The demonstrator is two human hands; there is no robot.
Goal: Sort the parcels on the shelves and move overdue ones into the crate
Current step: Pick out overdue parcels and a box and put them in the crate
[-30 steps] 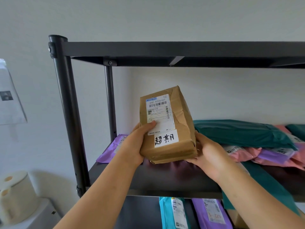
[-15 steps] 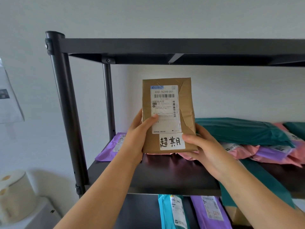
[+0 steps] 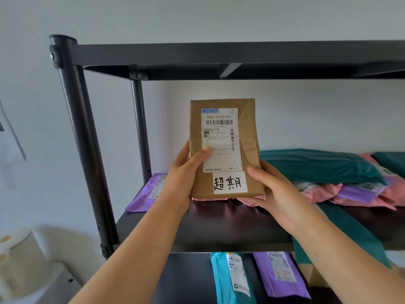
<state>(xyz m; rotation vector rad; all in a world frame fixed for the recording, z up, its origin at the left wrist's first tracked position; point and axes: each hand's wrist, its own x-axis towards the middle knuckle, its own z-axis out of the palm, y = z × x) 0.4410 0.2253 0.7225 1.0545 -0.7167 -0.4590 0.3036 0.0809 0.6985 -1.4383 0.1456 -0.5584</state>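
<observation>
**Head view**

1. Position of the parcel. The brown parcel is held upright in front of the middle shelf, printed face toward the camera. Its lower edge sits just above a pink bag; whether the two touch cannot be told.

2. Left hand. The left hand grips the parcel's left edge. The thumb lies across the front, on the shipping label, and the fingers wrap behind.

3. Right hand. The right hand grips the lower right corner. The thumb rests against the front edge and the fingers curl underneath and behind. This hand appears to carry the weight, while the left hand steadies the tilt.

4. Reason for the hold. Both thumbs stay off the white sticker, which carries the handwritten characters 超期 (overdue). The upright, face-on hold is judged to be for reading, not for carrying.

5. Surroundings. A teal bag lies on stacked pink and purple bags to the right. A purple bag lies flat beside the rear post.

6. Task status. The sticker marks this parcel for the crate. The crate is not in view, so its location must be confirmed before the transfer.
</observation>
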